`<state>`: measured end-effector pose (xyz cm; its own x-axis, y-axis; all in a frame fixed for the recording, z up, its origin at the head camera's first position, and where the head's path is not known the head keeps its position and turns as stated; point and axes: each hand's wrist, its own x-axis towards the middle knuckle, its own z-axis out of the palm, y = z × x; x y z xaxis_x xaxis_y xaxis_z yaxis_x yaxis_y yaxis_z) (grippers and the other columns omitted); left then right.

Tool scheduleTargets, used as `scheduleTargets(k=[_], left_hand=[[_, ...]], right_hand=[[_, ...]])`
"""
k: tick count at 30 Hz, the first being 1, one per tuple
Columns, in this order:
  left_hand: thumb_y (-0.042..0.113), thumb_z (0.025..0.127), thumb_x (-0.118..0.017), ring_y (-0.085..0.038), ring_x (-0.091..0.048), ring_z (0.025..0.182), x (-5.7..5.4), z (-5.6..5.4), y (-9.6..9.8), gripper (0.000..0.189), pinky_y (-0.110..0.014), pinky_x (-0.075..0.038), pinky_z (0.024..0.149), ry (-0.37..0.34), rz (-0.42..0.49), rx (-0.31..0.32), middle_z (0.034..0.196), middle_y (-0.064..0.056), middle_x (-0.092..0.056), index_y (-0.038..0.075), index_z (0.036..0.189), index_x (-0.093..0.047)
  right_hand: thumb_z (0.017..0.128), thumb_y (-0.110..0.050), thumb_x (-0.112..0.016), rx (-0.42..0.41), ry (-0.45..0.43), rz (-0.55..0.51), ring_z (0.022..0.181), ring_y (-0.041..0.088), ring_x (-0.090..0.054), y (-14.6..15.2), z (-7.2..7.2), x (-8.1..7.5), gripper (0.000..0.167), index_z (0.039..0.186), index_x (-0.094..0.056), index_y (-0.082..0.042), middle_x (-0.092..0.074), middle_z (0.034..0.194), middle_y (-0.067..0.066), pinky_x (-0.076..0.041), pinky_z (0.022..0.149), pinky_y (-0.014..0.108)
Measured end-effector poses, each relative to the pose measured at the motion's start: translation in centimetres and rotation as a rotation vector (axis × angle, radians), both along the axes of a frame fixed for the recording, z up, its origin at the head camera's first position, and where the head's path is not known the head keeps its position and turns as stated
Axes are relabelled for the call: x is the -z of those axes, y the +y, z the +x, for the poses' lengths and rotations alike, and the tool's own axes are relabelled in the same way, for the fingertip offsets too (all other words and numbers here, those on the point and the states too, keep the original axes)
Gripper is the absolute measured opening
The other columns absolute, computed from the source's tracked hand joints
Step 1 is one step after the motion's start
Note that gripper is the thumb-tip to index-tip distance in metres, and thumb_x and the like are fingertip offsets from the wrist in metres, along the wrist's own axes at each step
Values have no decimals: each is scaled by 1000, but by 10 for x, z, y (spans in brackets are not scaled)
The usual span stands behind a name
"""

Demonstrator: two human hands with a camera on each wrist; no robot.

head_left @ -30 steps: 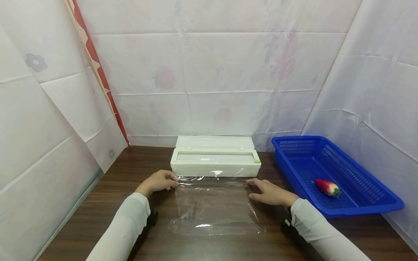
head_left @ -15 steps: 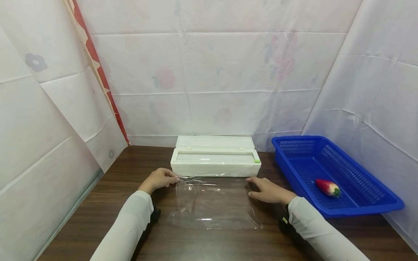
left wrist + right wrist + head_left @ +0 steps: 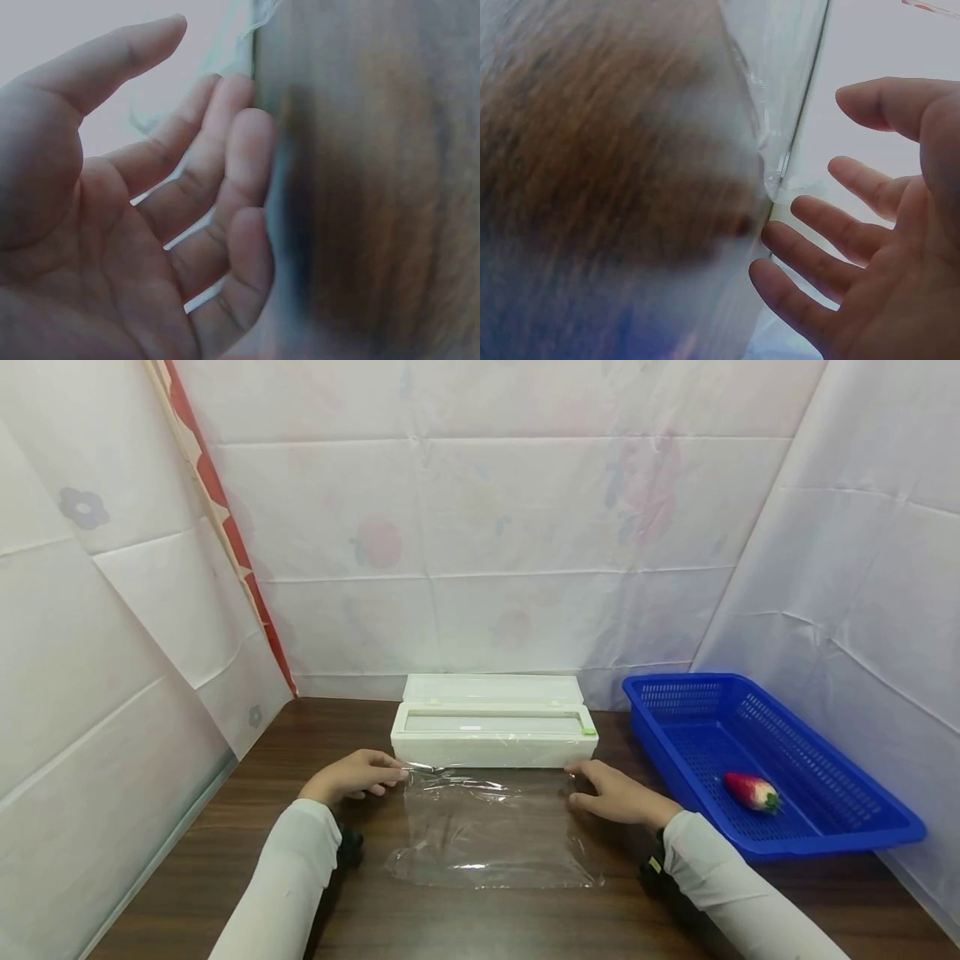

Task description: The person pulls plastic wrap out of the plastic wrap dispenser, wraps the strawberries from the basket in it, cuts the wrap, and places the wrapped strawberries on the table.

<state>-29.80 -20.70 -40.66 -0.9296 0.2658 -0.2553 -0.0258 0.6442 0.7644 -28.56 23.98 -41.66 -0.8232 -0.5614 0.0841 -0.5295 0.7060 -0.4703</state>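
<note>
A sheet of clear plastic film (image 3: pixel 487 835) lies over the dark wooden table, drawn out from the front of a white wrap dispenser box (image 3: pixel 495 750). My left hand (image 3: pixel 356 774) is at the film's far left corner, fingertips right at its edge. In the left wrist view, the thumb and loosely bent fingers (image 3: pixel 202 165) stand apart with nothing between them. At the opposite corner is my right hand (image 3: pixel 617 793), its fingers (image 3: pixel 810 262) spread beside the film's edge. The dispenser's lid (image 3: pixel 491 687) is raised at the back.
To the right, a blue plastic basket (image 3: pixel 817 847) holds a red and white radish-like item (image 3: pixel 752 792). Pale patterned sheets (image 3: pixel 480 527) wall in the back and both sides of the table (image 3: pixel 375 918).
The film's near edge has shifted slightly away from me toward the dispenser. My left hand has drawn a little leftward, and the right fingertips have moved slightly toward the box.
</note>
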Motion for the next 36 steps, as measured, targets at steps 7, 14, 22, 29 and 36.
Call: scheduleTargets(k=[7,14,22,29,36], left_hand=[[35,98,-65,-25,-63,90,-14,8,1,46,-47,-51,83,80,-62,8,107,-13,-66,-3,123,-64],[34,98,-65,-31,-67,96,-23,16,3,43,-51,-52,88,153,-61,12,115,-15,-67,-2,122,-65],[36,99,-62,-23,-63,96,-29,20,11,34,-48,-52,84,339,-92,47,107,-5,-66,10,121,-67],[31,99,-65,-21,-64,97,-26,22,17,27,-44,-53,81,458,-68,67,105,-2,-69,14,119,-68],[21,98,-68,-18,-65,101,-23,25,30,22,-42,-53,84,604,-21,200,112,-1,-69,14,119,-68]], right_hand=[[97,-21,-67,26,-10,4,128,40,-49,2,2,-11,50,137,-52,5,-56,133,21,-39,105,57],[99,-21,-65,30,-16,28,130,40,-48,3,5,-17,49,138,-51,5,-56,135,21,-38,105,57],[100,-23,-63,23,-25,18,129,39,-49,4,8,-28,49,139,-50,4,-56,135,22,-39,105,56],[101,-32,-61,-10,-14,36,132,36,-47,4,16,-45,55,144,-47,0,-53,140,18,-39,105,54],[101,-30,-62,-30,60,51,132,33,-48,2,29,-74,54,144,-47,-1,-53,141,17,-40,106,53]])
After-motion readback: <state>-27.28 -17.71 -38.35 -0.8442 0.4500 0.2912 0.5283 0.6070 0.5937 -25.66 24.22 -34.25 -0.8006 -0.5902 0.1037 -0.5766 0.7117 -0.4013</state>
